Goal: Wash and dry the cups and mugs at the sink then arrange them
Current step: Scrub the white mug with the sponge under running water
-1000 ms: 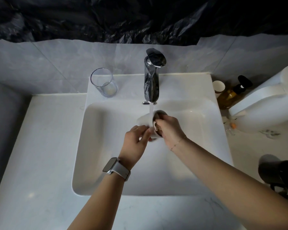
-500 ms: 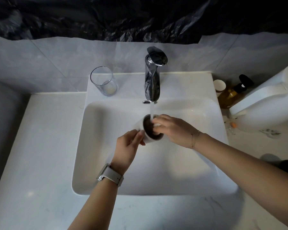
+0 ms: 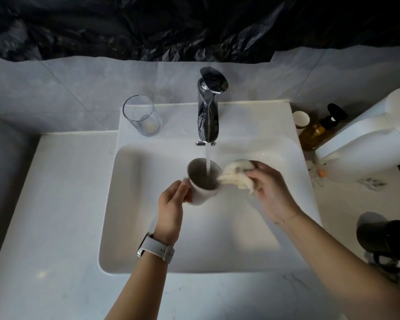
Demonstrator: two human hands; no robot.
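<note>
You are rinsing the mug (image 3: pixel 202 181) under the faucet (image 3: pixel 207 109), over the sink (image 3: pixel 148 227).
Your left hand (image 3: pixel 171 204) fingers are gripping its side, mouth tilting up toward the faucet; your right hand (image 3: pixel 270 190) fingers are clutching a sponge (image 3: pixel 237 175) beside the rim.

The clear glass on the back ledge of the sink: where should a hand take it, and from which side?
Around the straight wall of the glass, probably from the front left. It stands upright and apart from other things, and the tap with its running stream is on its right.
</note>
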